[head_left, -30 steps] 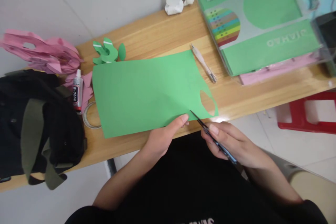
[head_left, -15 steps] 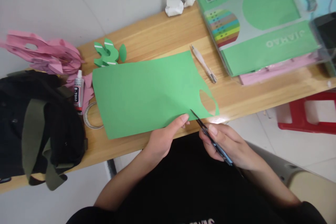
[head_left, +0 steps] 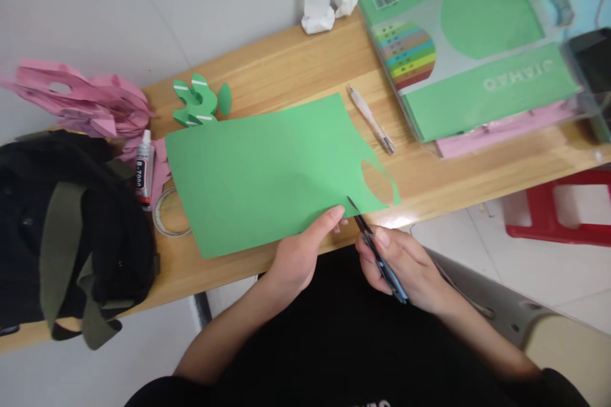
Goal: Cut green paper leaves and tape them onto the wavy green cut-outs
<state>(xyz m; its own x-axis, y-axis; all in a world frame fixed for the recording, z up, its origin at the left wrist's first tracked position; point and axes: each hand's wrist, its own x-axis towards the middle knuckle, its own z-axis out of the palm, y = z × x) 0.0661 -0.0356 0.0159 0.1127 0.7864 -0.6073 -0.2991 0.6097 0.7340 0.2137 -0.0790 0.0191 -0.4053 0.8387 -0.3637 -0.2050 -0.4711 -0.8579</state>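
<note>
A large green paper sheet (head_left: 267, 172) lies over the bench, its right end curved and pierced by an oval hole. My left hand (head_left: 305, 248) pinches the sheet's near edge, thumb on top and fingers mostly hidden underneath. Just to the right, my right hand (head_left: 396, 261) is closed around a pair of scissors (head_left: 384, 267) with dark blades. The blades reach across the near edge of the paper, their tip a little right of my left thumb. How far the paper is cut there I cannot make out.
Behind the sheet are small green paper pieces (head_left: 195, 102) and a pen (head_left: 371, 119). At left sit a black bag (head_left: 119, 222), a glue tube (head_left: 144, 172), a tape roll (head_left: 165, 219) and pink paper shapes (head_left: 95, 98). A green paper pack (head_left: 496, 89) lies at right, above a red stool (head_left: 539, 216).
The scissors and my right hand have shifted slightly left, and the sheet has turned a little. My left hand keeps its pinch on the paper.
</note>
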